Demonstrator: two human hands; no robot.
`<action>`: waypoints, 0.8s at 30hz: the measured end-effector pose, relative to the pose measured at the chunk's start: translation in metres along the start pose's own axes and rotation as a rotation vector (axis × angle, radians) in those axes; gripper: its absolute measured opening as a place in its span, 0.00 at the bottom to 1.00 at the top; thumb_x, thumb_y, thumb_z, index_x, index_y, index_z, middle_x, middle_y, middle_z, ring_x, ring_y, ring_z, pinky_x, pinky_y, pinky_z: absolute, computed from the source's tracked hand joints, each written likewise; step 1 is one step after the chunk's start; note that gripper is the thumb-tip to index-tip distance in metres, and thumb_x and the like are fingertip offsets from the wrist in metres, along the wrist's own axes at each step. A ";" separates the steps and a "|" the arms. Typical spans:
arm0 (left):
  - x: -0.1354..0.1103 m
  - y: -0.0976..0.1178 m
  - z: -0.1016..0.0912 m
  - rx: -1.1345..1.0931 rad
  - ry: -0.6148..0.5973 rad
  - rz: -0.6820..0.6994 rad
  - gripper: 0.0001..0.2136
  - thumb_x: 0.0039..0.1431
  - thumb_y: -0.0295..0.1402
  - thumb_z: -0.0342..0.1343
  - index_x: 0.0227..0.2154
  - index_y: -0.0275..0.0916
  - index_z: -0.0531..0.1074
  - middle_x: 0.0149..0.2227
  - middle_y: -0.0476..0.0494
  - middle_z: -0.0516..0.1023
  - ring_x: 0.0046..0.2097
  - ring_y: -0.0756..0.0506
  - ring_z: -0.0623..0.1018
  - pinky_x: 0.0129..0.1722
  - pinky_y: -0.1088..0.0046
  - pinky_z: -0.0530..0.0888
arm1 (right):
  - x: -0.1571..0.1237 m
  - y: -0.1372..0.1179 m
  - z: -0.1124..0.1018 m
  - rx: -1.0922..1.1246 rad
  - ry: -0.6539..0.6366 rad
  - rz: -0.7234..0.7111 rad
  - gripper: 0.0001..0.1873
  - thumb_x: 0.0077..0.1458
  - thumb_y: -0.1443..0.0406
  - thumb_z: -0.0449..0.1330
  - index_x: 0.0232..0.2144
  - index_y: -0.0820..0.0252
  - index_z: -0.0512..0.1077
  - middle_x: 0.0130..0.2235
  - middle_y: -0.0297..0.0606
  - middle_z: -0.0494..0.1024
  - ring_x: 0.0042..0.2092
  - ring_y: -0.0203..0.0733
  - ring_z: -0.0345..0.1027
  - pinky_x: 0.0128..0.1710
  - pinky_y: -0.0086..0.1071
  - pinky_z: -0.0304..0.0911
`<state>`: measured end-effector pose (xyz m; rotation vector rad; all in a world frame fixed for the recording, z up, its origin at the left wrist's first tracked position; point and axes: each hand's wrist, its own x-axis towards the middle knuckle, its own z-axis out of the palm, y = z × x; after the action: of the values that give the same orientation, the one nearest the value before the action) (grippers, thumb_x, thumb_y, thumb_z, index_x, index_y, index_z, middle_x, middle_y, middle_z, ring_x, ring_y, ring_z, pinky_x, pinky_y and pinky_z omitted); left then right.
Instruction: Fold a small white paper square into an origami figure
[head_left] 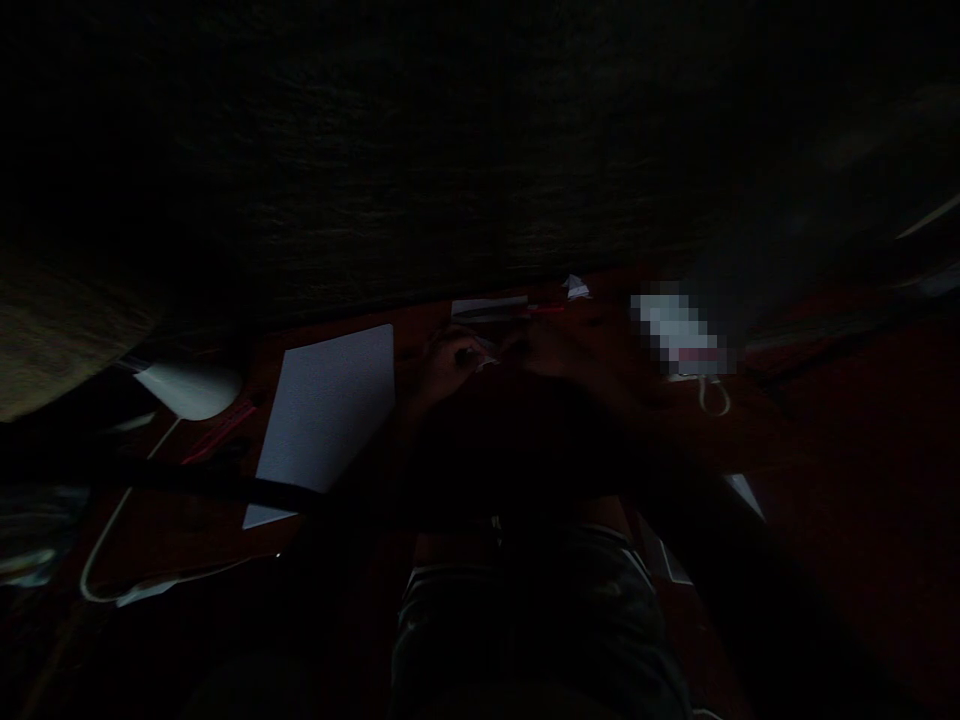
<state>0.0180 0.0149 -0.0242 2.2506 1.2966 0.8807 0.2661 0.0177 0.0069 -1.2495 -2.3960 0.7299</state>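
The scene is very dark. Near the middle of the reddish-brown table, my left hand (444,362) curls its fingers round a small pale piece of paper (487,359). My right hand (546,350) comes close to it from the other side, in deep shadow, its fingers hard to make out. Just beyond both hands lies a pale paper strip (489,307), with a thin red pen-like stick (546,309) at its right end. A folded or crumpled bit of white paper (576,288) rests further back, to the right.
To the left lies a large white sheet (330,410). Beyond it are a white lamp-like object (191,388) with a cord (101,540) and a pink-red slim tool (220,430). A blurred-out pale item (675,325) with a looped string (714,398) lies right. A dark wall rises behind.
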 end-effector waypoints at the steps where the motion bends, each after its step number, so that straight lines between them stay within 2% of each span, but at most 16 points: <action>1: 0.000 -0.001 0.000 -0.012 0.000 -0.005 0.08 0.66 0.24 0.71 0.39 0.47 0.89 0.54 0.43 0.86 0.60 0.38 0.83 0.68 0.50 0.78 | 0.000 0.001 0.000 0.006 -0.003 0.010 0.18 0.61 0.77 0.64 0.42 0.56 0.91 0.51 0.41 0.93 0.49 0.48 0.87 0.55 0.40 0.78; 5: 0.000 -0.004 0.001 -0.052 0.010 -0.024 0.09 0.67 0.25 0.72 0.38 0.48 0.90 0.52 0.42 0.86 0.59 0.39 0.83 0.67 0.52 0.79 | -0.002 0.003 0.000 0.058 -0.010 0.024 0.19 0.62 0.75 0.66 0.45 0.52 0.93 0.51 0.39 0.93 0.48 0.48 0.86 0.52 0.39 0.77; 10: 0.000 -0.004 0.002 -0.050 0.020 -0.021 0.06 0.62 0.28 0.78 0.37 0.48 0.90 0.53 0.42 0.86 0.60 0.36 0.82 0.68 0.48 0.77 | -0.003 0.003 -0.001 0.076 -0.026 0.021 0.17 0.63 0.71 0.67 0.46 0.50 0.93 0.48 0.36 0.94 0.45 0.45 0.85 0.48 0.35 0.73; 14: 0.001 -0.005 0.002 -0.062 0.012 -0.038 0.05 0.63 0.30 0.77 0.37 0.49 0.90 0.53 0.43 0.87 0.60 0.36 0.82 0.69 0.46 0.76 | -0.003 0.002 -0.002 0.095 -0.040 0.049 0.15 0.64 0.69 0.67 0.45 0.50 0.93 0.48 0.35 0.94 0.44 0.45 0.85 0.46 0.35 0.72; 21: 0.001 -0.008 0.004 -0.080 0.035 -0.051 0.06 0.62 0.27 0.75 0.35 0.48 0.89 0.52 0.43 0.87 0.59 0.36 0.83 0.67 0.49 0.77 | -0.002 0.000 -0.003 0.152 -0.047 0.033 0.16 0.62 0.73 0.67 0.44 0.54 0.92 0.48 0.39 0.94 0.45 0.46 0.86 0.50 0.36 0.75; 24: 0.002 -0.007 0.003 -0.080 0.028 -0.037 0.06 0.62 0.27 0.74 0.35 0.46 0.88 0.51 0.43 0.87 0.58 0.37 0.83 0.66 0.51 0.77 | -0.001 0.003 0.002 0.132 -0.005 -0.012 0.16 0.62 0.74 0.67 0.45 0.53 0.92 0.48 0.38 0.94 0.47 0.46 0.86 0.51 0.36 0.74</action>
<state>0.0162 0.0201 -0.0302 2.1540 1.2878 0.9369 0.2677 0.0177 0.0040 -1.1808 -2.3153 0.8730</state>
